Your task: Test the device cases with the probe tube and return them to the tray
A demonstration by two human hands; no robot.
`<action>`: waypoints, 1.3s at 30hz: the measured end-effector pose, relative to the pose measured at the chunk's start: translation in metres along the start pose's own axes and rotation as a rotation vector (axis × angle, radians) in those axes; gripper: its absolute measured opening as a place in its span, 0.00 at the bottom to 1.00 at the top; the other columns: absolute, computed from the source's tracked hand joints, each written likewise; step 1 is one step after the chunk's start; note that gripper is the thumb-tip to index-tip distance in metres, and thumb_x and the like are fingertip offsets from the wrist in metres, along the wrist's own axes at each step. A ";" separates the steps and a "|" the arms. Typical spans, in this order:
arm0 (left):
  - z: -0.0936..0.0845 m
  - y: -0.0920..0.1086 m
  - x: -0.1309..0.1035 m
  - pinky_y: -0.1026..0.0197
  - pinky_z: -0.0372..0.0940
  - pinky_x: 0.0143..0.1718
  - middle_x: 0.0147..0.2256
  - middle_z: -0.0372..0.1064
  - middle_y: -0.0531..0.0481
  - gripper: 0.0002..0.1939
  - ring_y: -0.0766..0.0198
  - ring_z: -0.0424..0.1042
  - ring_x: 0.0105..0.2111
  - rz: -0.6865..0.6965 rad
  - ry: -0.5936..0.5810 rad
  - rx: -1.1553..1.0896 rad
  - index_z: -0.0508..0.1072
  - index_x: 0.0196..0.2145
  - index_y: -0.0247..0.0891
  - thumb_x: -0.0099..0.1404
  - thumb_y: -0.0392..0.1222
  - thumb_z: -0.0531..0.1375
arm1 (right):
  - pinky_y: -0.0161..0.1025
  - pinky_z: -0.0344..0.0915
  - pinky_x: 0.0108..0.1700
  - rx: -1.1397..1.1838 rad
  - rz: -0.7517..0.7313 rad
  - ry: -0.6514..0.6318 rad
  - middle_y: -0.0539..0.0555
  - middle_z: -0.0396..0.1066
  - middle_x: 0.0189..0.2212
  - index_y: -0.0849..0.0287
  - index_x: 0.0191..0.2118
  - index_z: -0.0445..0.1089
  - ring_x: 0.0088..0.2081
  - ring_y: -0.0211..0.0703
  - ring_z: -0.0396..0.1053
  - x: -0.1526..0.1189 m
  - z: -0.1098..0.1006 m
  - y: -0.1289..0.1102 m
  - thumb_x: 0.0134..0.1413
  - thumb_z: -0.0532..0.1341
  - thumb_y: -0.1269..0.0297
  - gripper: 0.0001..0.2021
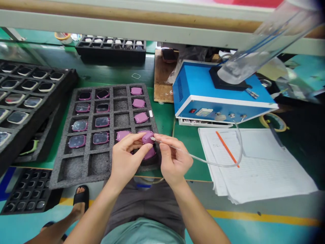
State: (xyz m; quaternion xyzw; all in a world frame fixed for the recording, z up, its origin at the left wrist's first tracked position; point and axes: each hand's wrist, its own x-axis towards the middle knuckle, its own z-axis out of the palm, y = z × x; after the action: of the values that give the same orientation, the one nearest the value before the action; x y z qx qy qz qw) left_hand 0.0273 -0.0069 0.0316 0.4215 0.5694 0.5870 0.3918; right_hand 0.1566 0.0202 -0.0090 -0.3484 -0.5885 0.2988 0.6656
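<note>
Left hand (125, 157), fingers pinched shut around purple watch case (148, 137) over foam tray (76, 169), right hand (172, 159), fingers closed on clear tube (215, 163) tip touching the case, blue machine (200, 91) and paper sheets (261, 169) to the right.

Bright, even, diffuse light from overhead; soft and faint shadows only, the darkest under the desk (165, 118) edge and inside the cells of the foam tray (76, 169). Pale glare on the glossy screens in the black tray (63, 81) at left and on the clear tube (266, 37) at upper right, blurred and smeared. Strong wide-angle bending toward the edges, straight rails curved. Dark vignette at the right corners. Slight softness on the hands (152, 152); paper sheets (266, 169) nearly washed out.
</note>
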 end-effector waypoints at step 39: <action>0.000 -0.004 -0.009 0.64 0.78 0.40 0.39 0.80 0.46 0.15 0.62 0.81 0.36 0.082 0.006 0.031 0.85 0.44 0.37 0.58 0.31 0.71 | 0.43 0.80 0.43 0.022 -0.007 0.016 0.55 0.83 0.39 0.56 0.42 0.80 0.41 0.46 0.83 -0.005 0.001 -0.006 0.62 0.66 0.76 0.08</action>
State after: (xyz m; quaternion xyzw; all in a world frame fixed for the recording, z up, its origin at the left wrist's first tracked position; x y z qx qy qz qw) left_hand 0.0299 -0.0149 0.0275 0.4490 0.5618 0.5949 0.3590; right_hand 0.1551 0.0127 -0.0076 -0.3413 -0.5813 0.3000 0.6750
